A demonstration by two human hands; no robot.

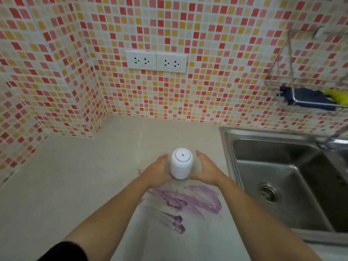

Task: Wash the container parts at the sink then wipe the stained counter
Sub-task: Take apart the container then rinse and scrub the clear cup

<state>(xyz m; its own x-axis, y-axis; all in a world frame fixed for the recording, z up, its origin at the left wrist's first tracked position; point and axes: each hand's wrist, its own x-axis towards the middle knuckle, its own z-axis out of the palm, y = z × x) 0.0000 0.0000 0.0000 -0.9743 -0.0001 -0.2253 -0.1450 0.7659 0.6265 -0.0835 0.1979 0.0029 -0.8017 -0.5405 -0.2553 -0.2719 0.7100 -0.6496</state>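
A white cylindrical container [181, 163] with a round lid stands upright on the beige counter [75, 176], just left of the sink. My left hand [158, 171] lies at its left side and my right hand [206, 169] at its right side, fingers straight and pointing away from me. Both palms sit close to the container near its base; I cannot tell whether they touch it. A purple smeared stain [190, 201] covers the counter just in front of the container, between my forearms.
A steel sink [282, 174] with a drain [268, 192] lies to the right, and part of a tap [337, 136] shows at the right edge. A wire rack [278, 87] on the tiled wall holds a dark blue cloth [308, 97] and something yellow [337, 95]. Two wall sockets [156, 61] sit above the counter.
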